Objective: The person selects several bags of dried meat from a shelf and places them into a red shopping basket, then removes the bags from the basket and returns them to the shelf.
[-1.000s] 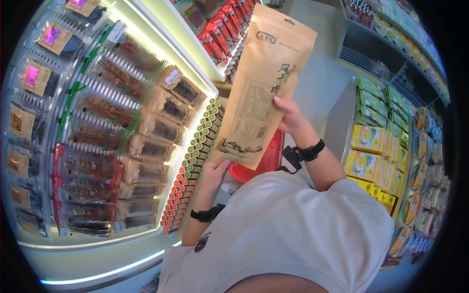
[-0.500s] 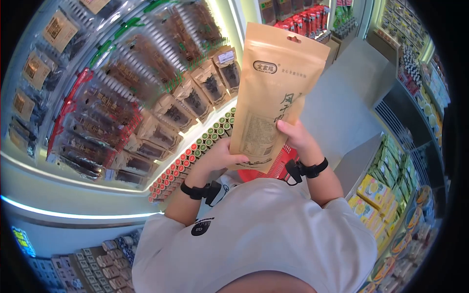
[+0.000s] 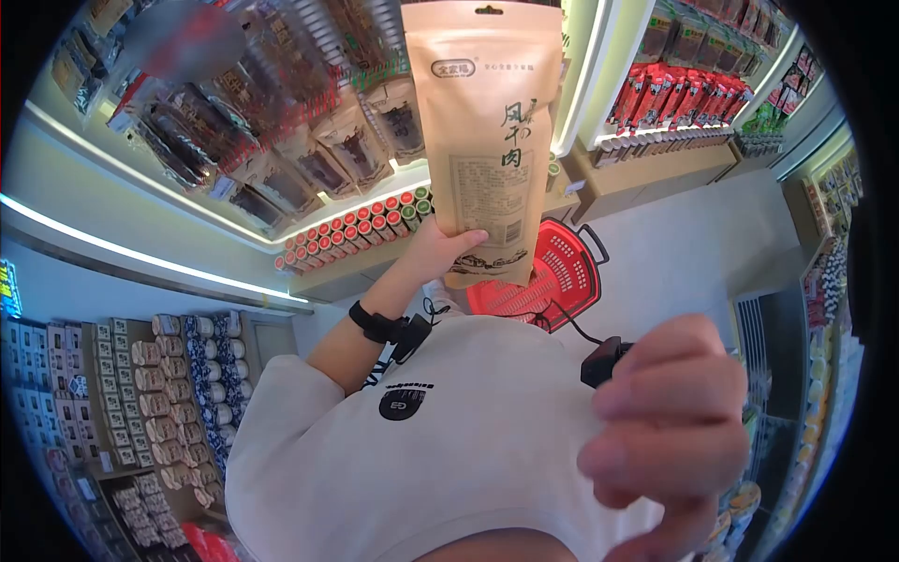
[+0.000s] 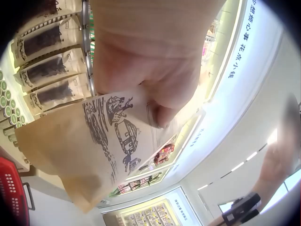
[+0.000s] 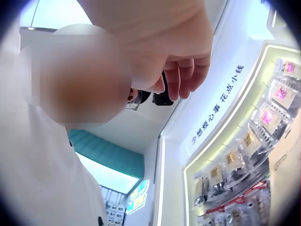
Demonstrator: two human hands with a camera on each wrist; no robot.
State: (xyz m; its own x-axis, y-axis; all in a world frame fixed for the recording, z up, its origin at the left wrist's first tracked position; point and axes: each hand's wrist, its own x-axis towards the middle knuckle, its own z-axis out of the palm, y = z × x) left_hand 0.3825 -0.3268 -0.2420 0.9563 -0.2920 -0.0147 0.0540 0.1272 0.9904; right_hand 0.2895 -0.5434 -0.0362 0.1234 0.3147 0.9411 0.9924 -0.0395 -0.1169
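My left hand (image 3: 445, 248) grips the lower part of a tall brown kraft-paper pouch of air-dried meat (image 3: 485, 122), thumb across its printed front and the other fingers behind it. The pouch stands nearly upright, its hang-hole at the top. In the left wrist view the left hand (image 4: 155, 61) covers one end of the pouch (image 4: 61, 146), beside a line drawing. Close to the head camera my right hand (image 3: 674, 412) is raised with curled fingers and nothing seen in them. In the right wrist view that hand (image 5: 183, 52) is beside a small black box (image 5: 163, 95).
Beyond the pouch is a red shopping basket (image 3: 576, 272) with a dark handle. A lit shelf (image 3: 234, 220) of hanging packets curves along the left, with rows of red- and green-topped tubes (image 3: 351, 229) below it. Another display of red packets (image 3: 674, 98) is at the upper right.
The right hand has let go of the pouch and risen close to the head camera. The left hand still holds the pouch. The view has swung, showing more of the shop's right side.
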